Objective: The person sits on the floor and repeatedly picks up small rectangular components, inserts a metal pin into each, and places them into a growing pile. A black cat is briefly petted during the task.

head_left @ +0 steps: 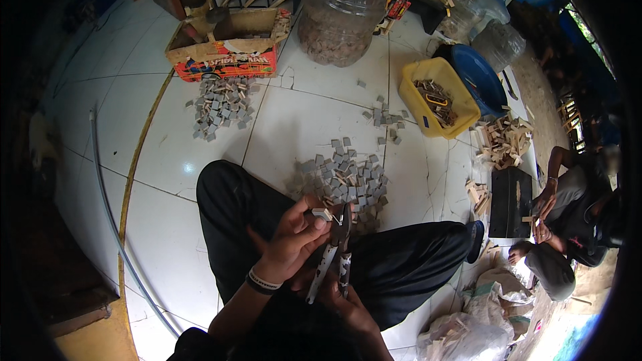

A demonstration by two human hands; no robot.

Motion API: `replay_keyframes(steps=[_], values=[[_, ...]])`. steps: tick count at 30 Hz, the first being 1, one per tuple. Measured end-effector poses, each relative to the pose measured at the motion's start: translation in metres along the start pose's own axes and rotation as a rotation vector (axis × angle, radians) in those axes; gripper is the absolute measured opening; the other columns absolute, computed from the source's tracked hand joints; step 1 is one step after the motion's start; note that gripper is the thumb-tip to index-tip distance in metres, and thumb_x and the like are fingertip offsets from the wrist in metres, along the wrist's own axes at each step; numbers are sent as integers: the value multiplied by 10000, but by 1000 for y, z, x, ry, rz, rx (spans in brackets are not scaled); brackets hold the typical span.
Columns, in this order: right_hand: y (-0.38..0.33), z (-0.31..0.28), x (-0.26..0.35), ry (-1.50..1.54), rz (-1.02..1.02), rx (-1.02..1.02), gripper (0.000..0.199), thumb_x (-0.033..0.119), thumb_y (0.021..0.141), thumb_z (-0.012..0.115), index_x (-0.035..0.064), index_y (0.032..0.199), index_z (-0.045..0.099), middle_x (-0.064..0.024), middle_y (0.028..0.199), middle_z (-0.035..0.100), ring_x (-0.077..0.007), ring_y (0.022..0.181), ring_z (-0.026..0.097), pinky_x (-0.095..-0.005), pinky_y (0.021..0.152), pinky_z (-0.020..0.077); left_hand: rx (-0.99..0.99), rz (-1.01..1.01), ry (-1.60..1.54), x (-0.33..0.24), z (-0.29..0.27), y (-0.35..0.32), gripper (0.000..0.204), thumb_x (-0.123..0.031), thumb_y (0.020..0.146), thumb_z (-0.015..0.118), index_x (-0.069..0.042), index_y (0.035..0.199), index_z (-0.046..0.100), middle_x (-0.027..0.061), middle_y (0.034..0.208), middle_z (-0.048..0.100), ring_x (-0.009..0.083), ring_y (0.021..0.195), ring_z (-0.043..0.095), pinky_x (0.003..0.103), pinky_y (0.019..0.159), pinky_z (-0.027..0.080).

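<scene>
Left hand pinching small grey tile piece at fingertips, just left of nipper jaws. Right hand wrapped round tile nippers, long axis upright, handles toward lap. Beyond: grey tile pile on floor, yellow tub.

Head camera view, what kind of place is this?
Probably a small home craft workshop on a tiled floor: heaps of small grey pieces, a yellow tub of bits, and pliers in the person's hands.
</scene>
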State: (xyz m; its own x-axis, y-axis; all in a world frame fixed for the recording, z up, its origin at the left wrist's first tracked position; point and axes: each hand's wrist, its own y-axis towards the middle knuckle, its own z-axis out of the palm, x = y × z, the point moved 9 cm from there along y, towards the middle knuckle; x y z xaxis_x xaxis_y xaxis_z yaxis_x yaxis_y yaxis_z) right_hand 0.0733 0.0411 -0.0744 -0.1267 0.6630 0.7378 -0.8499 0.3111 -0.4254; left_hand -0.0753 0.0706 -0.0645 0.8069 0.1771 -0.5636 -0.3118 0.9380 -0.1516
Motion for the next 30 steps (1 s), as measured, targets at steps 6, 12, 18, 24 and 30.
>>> replay_keyframes(steps=[6, 12, 18, 24, 30], values=[[8, 9, 4, 38, -58, 88, 608, 468, 1098, 459, -38, 1430, 518, -171, 1257, 655, -267, 1180, 641, -403, 1026, 490, -24, 7, 12, 1, -9, 0, 259, -159, 1051, 648, -66, 1244, 502, 265, 1455, 576, 308, 1384, 577, 423, 1153, 500], [6, 13, 12, 54, -64, 23, 654, 468, 1094, 467, -53, 1490, 466, -173, 1260, 651, -266, 1200, 639, -398, 1039, 497, -23, 13, 8, -4, -8, 3, 279, -179, 1040, 669, -69, 1234, 503, 274, 1459, 574, 307, 1370, 592, 414, 1122, 539], [4, 12, 17, 69, -64, 30, 626, 432, 1113, 447, -55, 1506, 441, -164, 1273, 639, -260, 1186, 641, -405, 1040, 499, -12, 5, 1, -4, -5, 5, 277, -182, 1035, 680, -69, 1217, 504, 273, 1460, 574, 305, 1375, 588, 415, 1133, 528], [5, 0, 3, 32, -9, -20, 508, 418, 1131, 428, 5, 1415, 504, -119, 1143, 644, -215, 1071, 632, -391, 959, 499, -70, -5, 27, 1, -5, 7, 283, -183, 1033, 683, -61, 1217, 507, 258, 1444, 590, 310, 1379, 582, 408, 1155, 494], [22, -21, -41, -62, 3, -82, 395, 402, 1083, 604, 48, 1259, 593, -36, 930, 642, -142, 878, 619, -324, 796, 513, -27, -10, 8, 7, -6, 10, 357, -151, 1020, 689, -40, 1310, 512, 259, 1437, 596, 336, 1361, 592, 422, 1166, 469]])
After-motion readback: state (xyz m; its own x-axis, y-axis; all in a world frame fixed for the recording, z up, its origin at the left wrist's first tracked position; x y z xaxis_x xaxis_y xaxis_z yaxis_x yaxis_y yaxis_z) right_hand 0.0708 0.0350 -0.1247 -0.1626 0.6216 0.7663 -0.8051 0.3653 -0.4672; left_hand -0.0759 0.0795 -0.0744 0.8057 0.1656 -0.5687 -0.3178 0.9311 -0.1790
